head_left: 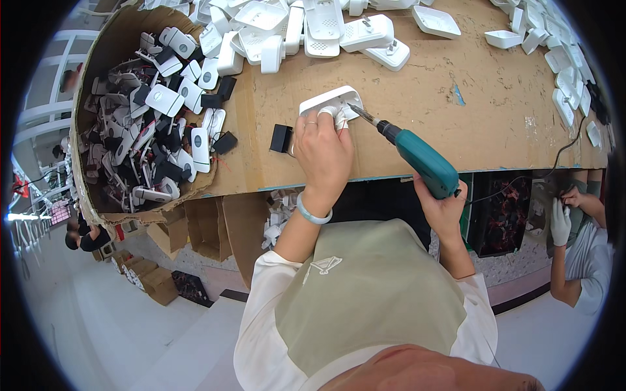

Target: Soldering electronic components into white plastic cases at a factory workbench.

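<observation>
A white plastic housing (330,99) with an oblong, shallow shell lies on the cardboard-covered table. My left hand (324,146) grips its near edge, with white coverings on some fingertips. In my right hand (441,202) is a teal electric screwdriver (425,159), held by its rear end. The screwdriver's metal bit slants up to the left, and its tip reaches into the right part of the housing. Whether a screw sits under the tip is too small to tell. Beside my left wrist stands a small black box-shaped part (281,138) with a thin lead.
A cut-open cardboard box (91,163) full of white and black wired units stands at left. White housings (324,26) with plug pins pile along the far side, and more (566,85) lie at far right. A black cord (566,153) trails right. Another person (580,241) works at right.
</observation>
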Available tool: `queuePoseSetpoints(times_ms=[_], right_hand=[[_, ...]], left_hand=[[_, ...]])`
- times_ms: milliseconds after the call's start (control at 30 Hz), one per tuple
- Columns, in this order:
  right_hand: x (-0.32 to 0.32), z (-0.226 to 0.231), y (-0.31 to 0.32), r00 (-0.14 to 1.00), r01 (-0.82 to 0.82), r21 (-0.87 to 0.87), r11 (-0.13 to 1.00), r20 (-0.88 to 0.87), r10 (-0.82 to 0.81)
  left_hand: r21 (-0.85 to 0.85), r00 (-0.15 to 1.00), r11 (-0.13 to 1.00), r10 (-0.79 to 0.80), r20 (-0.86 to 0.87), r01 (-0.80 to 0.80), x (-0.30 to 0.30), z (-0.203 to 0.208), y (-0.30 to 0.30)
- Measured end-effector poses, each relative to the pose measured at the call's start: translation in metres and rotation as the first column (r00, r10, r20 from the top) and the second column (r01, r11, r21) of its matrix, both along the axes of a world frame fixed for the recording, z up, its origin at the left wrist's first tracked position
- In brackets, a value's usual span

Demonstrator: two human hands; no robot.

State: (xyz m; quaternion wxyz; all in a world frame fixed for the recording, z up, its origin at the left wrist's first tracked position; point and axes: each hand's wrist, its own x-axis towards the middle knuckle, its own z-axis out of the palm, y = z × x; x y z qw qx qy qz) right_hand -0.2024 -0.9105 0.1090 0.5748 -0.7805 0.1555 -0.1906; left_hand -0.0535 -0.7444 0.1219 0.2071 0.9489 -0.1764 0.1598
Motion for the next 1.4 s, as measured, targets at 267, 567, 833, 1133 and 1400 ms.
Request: queuePoseSetpoints(times_ms=[267, 567, 833, 1133, 1400], right_hand=[[0.01, 0.0, 0.002, 1.0, -0.025, 0.001, 1.0, -0.011, 0.025], [0.013, -0.002, 0.002, 0.999, -0.04, -0.037, 0.998, 0.002, 0.04], [0.016, 0.0, 0.002, 0.999, -0.054, -0.085, 0.995, 0.001, 0.055], [0.017, 0.0, 0.002, 0.999, -0.051, -0.081, 0.995, 0.001, 0.051], [0.018, 0.004, 0.003, 0.998, -0.056, -0.082, 0.995, -0.002, 0.056]], left_hand=[[0.11, 0.982, 0.991, 0.053, 0.182, -0.074, -0.002, 0.0, -0.01], [0.125, 0.973, 0.99, 0.041, 0.226, -0.071, 0.002, -0.004, -0.012], [0.128, 0.978, 0.988, 0.054, 0.201, -0.081, 0.003, -0.008, -0.011], [0.126, 0.986, 0.99, 0.043, 0.16, -0.064, 0.002, -0.006, -0.01], [0.118, 0.987, 0.991, 0.039, 0.155, -0.058, 0.002, -0.005, -0.01]])
